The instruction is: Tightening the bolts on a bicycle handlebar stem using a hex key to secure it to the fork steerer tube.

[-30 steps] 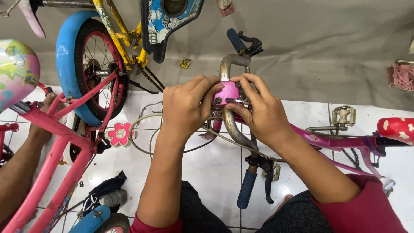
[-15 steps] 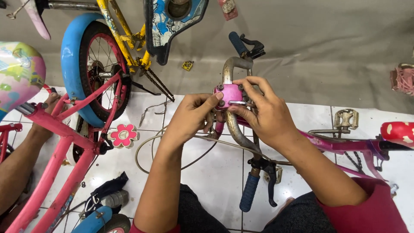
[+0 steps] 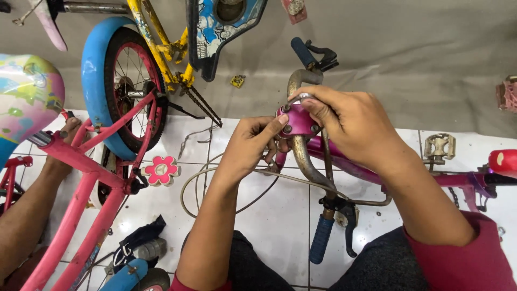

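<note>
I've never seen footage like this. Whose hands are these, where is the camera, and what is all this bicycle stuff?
The camera sits on a person's head and looks down, so the two bare arms reaching up from the bottom are that person's own. The left hand and the right hand both grip a pink stem clamp on a rusty handlebar with blue grips, part of a small pink bicycle. Brake cables loop over the white tiled floor. At left, another person's hand holds a pink bicycle frame. Behind it stands a yellow bicycle with a blue tyre. A loose pedal lies to the right.
</note>
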